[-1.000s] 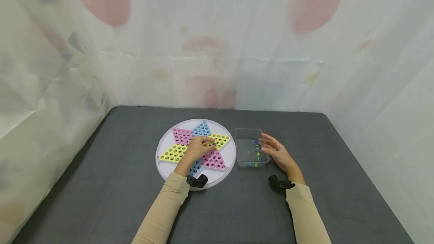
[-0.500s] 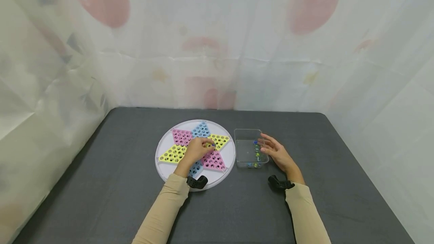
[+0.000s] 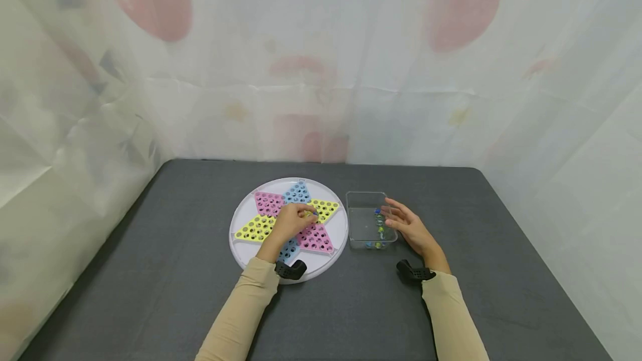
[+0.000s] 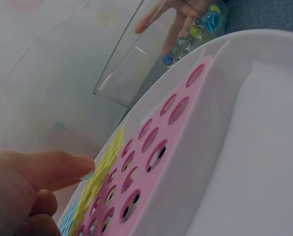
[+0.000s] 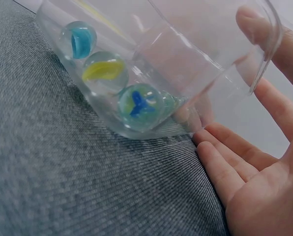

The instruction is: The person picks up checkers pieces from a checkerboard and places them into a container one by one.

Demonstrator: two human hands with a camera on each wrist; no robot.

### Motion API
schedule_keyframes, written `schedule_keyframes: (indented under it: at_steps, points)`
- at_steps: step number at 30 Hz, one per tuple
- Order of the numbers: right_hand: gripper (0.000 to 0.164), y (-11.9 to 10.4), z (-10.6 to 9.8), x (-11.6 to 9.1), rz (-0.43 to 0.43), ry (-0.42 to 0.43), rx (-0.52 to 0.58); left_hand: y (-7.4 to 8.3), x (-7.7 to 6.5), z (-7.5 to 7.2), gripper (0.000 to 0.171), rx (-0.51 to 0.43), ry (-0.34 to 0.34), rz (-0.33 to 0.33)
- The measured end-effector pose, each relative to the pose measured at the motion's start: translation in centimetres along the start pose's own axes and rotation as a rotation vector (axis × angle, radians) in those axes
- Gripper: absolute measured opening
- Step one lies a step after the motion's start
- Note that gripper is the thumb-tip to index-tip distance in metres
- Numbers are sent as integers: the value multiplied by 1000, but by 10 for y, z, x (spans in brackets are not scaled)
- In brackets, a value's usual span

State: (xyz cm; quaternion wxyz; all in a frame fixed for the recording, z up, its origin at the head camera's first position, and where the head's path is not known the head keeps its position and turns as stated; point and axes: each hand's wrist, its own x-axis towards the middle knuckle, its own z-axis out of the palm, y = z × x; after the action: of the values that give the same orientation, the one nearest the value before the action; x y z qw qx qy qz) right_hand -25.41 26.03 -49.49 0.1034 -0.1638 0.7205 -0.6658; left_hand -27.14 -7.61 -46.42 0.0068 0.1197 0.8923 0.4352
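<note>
In the head view, a round white Chinese checkers board [image 3: 321,265] with pink, yellow and blue star points lies on the table. My left hand [image 3: 288,222] is over its middle, pinching a small glass marble [image 4: 89,174] between thumb and fingertip, close above the holes. To the board's right is a clear plastic box [image 3: 362,222] with several marbles [image 3: 380,229] lined along its right and front walls. My right hand [image 3: 411,230] rests against that box's right side with fingers spread, some seen through the wall. Blue, yellow and teal marbles [image 5: 140,106] show close up in the right wrist view.
A dark grey cloth [image 3: 175,294] covers the table under the board and box. Pale printed curtains [image 3: 321,99] hang behind the far edge and along both sides. The box stands right beside the board's rim.
</note>
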Motion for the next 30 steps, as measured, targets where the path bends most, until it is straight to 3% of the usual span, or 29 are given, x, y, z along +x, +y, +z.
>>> schedule_keyframes:
  at_steps: [18, 30]
  points:
    - [69, -5, 1, -1, 12, 4, -10, 16, 0, -7, 26, -45, 21, 53]
    - [71, -13, -1, -5, 35, -11, -49, 36, -6, -6, 28, -96, -20, 62]
